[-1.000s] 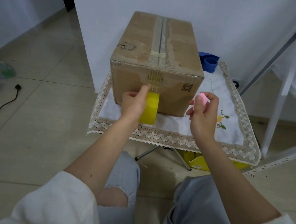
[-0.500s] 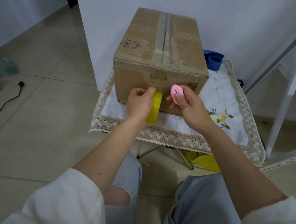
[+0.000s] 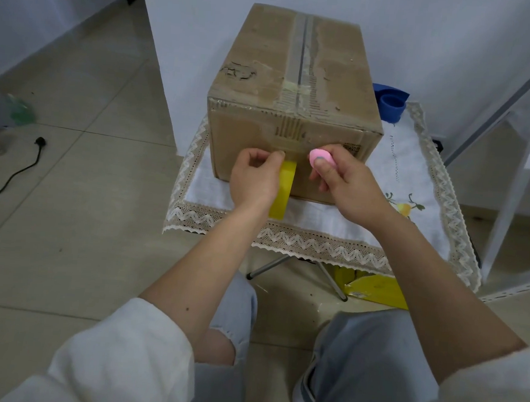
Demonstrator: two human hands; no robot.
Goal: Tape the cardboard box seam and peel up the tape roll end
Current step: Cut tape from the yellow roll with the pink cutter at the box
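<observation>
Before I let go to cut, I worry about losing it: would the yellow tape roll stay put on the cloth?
Probably not. The yellow tape roll stands on edge in the left hand, so released it could roll or tip over. It looks light and stiff, and the cloth may slow it.

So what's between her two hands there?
In the head view, the yellow tape roll sits between left hand and right hand, against the cardboard box.

A single head-worn camera is looking forward and steeply down from above a seated person's knees, taking in both forearms reaching away from it. It is facing a cardboard box (image 3: 296,87) on a cloth-covered table (image 3: 318,232) close in front, with a white wall behind.
</observation>
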